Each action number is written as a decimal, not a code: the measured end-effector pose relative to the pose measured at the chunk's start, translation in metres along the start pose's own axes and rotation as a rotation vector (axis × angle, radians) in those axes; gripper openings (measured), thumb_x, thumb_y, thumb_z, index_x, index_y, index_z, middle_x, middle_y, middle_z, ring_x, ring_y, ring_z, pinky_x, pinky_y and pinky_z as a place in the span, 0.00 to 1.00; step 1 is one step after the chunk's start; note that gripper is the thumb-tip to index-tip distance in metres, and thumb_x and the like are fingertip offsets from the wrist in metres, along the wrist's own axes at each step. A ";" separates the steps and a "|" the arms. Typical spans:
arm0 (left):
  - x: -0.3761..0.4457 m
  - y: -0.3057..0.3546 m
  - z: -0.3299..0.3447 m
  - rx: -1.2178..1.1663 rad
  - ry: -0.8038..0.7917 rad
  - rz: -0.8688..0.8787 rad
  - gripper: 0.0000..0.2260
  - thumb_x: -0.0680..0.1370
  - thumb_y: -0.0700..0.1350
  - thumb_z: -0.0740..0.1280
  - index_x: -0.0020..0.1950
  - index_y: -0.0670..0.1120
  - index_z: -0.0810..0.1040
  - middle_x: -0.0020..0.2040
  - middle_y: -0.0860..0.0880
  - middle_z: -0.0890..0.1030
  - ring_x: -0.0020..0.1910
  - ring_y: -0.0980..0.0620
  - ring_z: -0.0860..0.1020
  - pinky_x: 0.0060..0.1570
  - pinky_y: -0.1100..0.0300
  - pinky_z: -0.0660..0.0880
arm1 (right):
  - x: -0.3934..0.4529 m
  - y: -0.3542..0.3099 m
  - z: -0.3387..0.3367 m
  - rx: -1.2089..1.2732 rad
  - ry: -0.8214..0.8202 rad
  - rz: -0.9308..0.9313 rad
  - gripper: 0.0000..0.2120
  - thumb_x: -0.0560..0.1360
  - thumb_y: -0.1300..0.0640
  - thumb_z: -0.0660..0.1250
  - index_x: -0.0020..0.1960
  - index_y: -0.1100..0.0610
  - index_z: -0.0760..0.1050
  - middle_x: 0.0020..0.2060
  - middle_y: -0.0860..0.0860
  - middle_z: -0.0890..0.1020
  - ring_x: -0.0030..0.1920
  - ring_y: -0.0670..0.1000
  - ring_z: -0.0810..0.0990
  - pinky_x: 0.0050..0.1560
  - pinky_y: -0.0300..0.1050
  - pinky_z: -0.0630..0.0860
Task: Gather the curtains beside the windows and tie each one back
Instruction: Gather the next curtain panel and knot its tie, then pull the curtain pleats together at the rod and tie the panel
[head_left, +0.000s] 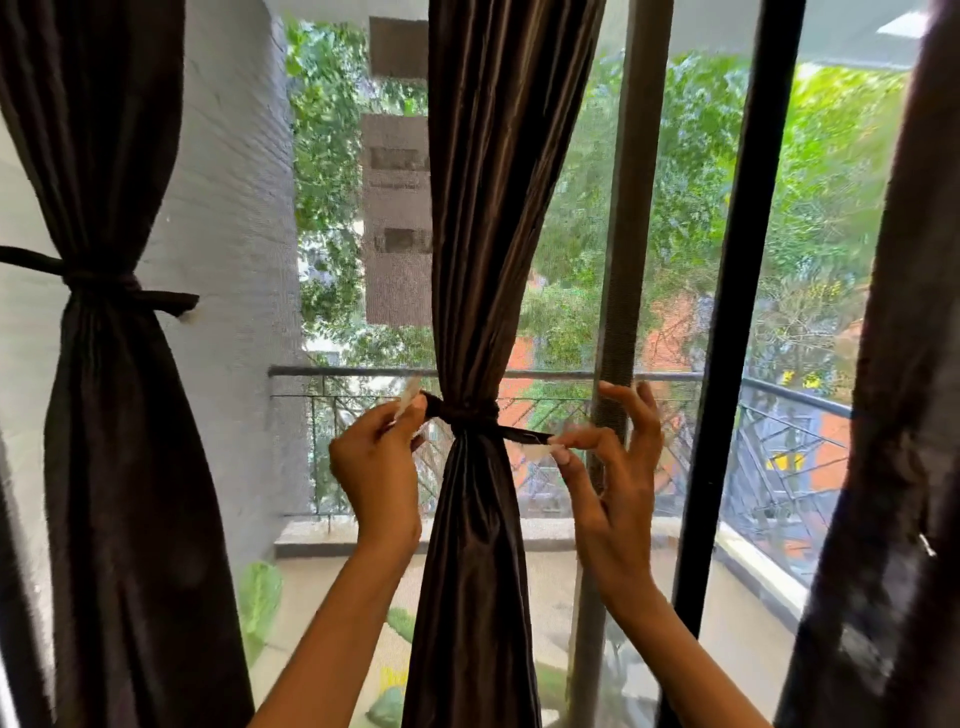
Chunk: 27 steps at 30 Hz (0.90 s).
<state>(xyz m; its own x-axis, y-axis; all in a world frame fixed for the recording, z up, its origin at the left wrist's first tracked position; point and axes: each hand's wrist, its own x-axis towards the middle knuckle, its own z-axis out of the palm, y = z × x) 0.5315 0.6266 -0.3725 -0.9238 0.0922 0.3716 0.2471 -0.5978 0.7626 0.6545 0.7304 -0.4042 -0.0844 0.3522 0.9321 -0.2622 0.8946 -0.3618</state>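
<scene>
Curtain (483, 234) hangs at center, cinched by its tie-back (470, 415). Your left hand (376, 462) pinches the tie's 9 o'clock end; your right hand (615, 467) pinches the 3 o'clock end.

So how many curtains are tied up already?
One looks done: the left curtain has its tie knotted. The middle curtain is being tied now; the left hand and right hand pinch its tie's ends. The right curtain shows no tie.
</scene>
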 end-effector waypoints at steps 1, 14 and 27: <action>-0.001 -0.004 -0.001 0.073 0.031 0.096 0.04 0.73 0.39 0.71 0.39 0.46 0.83 0.32 0.55 0.81 0.34 0.61 0.78 0.39 0.62 0.76 | 0.000 0.003 0.003 0.028 0.000 0.043 0.02 0.75 0.53 0.65 0.44 0.47 0.74 0.66 0.39 0.66 0.76 0.52 0.55 0.69 0.70 0.53; -0.023 0.010 0.049 0.472 -0.367 1.149 0.16 0.76 0.34 0.62 0.64 0.40 0.74 0.65 0.44 0.75 0.66 0.46 0.71 0.66 0.50 0.68 | 0.040 0.043 -0.040 -0.411 -0.020 -0.174 0.14 0.77 0.61 0.54 0.55 0.56 0.76 0.67 0.51 0.72 0.71 0.52 0.65 0.66 0.66 0.62; -0.124 0.034 0.274 0.372 -0.498 1.105 0.14 0.75 0.42 0.60 0.58 0.41 0.76 0.54 0.44 0.79 0.56 0.47 0.72 0.57 0.56 0.68 | 0.206 0.055 -0.321 -0.894 0.302 -0.365 0.11 0.75 0.60 0.60 0.55 0.60 0.76 0.65 0.55 0.75 0.67 0.56 0.70 0.67 0.62 0.63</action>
<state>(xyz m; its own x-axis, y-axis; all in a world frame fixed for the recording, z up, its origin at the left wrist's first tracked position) 0.7343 0.8127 -0.2473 0.0162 0.0252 0.9996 0.9553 -0.2955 -0.0081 0.9312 0.9406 -0.2376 0.1362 -0.0398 0.9899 0.6030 0.7961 -0.0510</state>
